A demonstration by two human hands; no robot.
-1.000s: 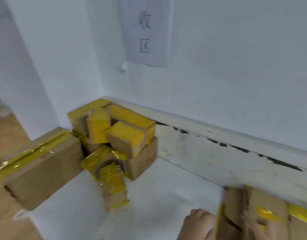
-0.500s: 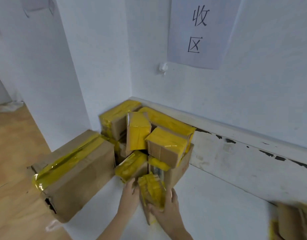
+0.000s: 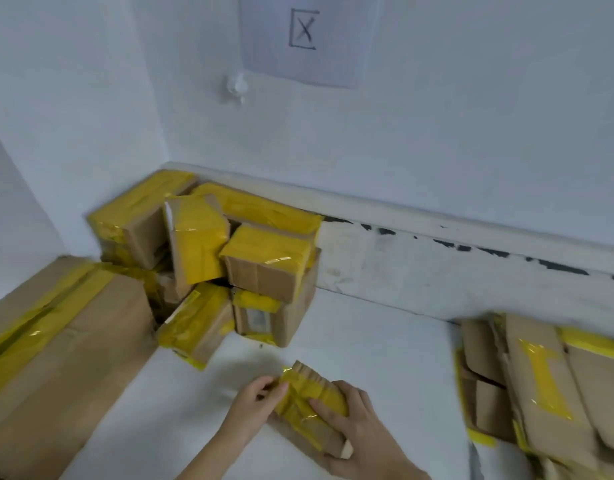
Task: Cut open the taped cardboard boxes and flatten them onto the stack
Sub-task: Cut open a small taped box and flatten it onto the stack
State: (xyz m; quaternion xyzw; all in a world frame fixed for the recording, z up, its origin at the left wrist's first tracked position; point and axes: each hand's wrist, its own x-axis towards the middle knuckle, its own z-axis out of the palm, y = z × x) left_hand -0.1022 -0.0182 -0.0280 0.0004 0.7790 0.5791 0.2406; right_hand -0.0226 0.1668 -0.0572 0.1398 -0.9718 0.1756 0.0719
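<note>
You have 1 small box in both hands at 6 o'clock, low over the white floor and tilted, its faces almost wholly wrapped in glossy yellow tape. Your left hand pinches the left end with fingers together on the tape edge, and your right hand is clamped over the right side, thumb across the top. Judging by how easily 2 hands carry it, it is light; the cardboard looks stiff at the corners but soft in the panels, and the tape skin will likely be slick, so grip the bare cardboard end or the corners, not the taped flats. No cutter shows here, so I cannot tell how you will open it; a loose tape end under your left fingers looks like the place to start. At 10 o'clock the pile of taped boxes sits in the wall corner, with a large box at 9 o'clock touching it. At 3 o'clock the stack of flattened cardboard lies against the skirting, well apart from the pile. A paper sign hangs on the wall at 12 o'clock.
</note>
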